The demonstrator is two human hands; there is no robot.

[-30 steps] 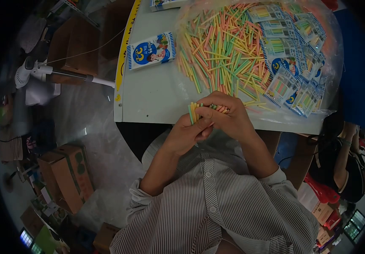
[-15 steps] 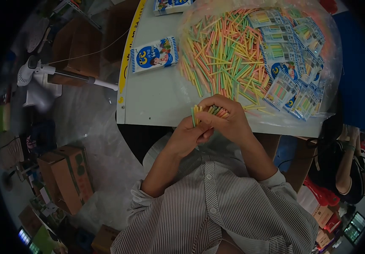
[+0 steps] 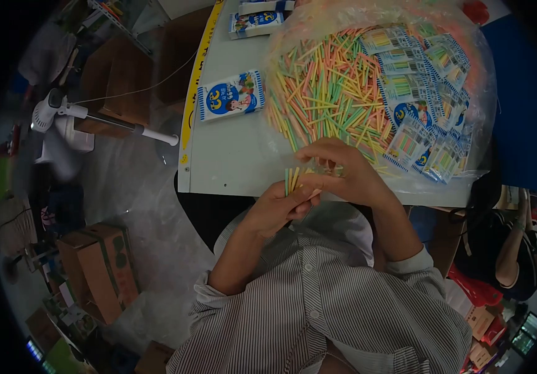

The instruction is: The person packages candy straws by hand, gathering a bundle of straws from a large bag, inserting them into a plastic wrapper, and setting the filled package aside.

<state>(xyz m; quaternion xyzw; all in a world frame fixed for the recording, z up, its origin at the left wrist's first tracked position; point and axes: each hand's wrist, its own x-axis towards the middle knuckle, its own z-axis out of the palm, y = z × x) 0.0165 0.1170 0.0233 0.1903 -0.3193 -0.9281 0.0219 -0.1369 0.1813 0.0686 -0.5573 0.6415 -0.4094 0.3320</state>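
Thin green, yellow and pink candy sticks stand upright in my left hand, which is closed around their lower ends near the table's front edge. Just to the right, my right hand has its fingers curved and spread apart, its thumb close to the sticks. Part of its palm is hidden. Beyond both hands a large heap of similar candy sticks lies on a clear plastic bag. Several small blue-and-white packets, with sticks showing through their clear windows, rest on the heap's right side.
A blue-and-white printed pack lies on the white table, with more packs farther back. A white fan stands left of the table. Cardboard boxes sit on the floor. At right, another person's arm shows.
My right hand has loosened, its fingers opening away from the bunch of sticks seen there before. My left hand still grips upright sticks. The view has shifted slightly.
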